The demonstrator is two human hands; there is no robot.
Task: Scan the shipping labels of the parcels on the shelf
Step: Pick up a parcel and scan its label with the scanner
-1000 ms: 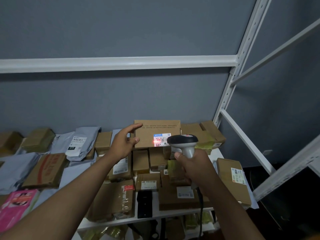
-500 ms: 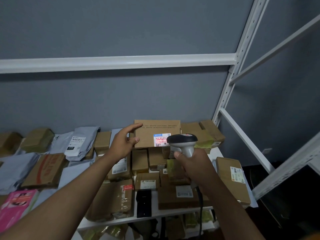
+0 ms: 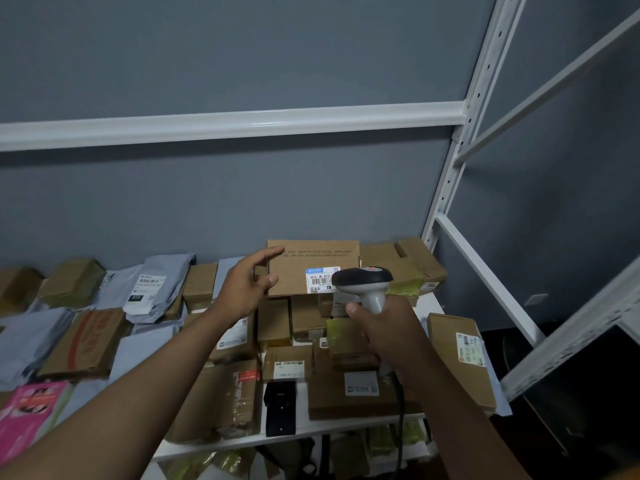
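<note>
Viewing from the head camera, I note nearest a black flat item (image 3: 280, 408) and taped cardboard parcels (image 3: 225, 400) at the front edge of the white shelf (image 3: 311, 427). My right hand (image 3: 388, 332) is wrapped round the grip of a grey handheld barcode scanner (image 3: 363, 284), whose cable hangs below the wrist; its black head points at the white shipping label (image 3: 320, 280). That label sits at the lower right of an upright cardboard box (image 3: 311, 261) standing at the back of the shelf on smaller boxes. My left hand (image 3: 242, 289) is spread, fingers loosely extended, at the box's left edge; contact cannot be confirmed. Grey poly mailers (image 3: 152, 285) lie well to the left.
</note>
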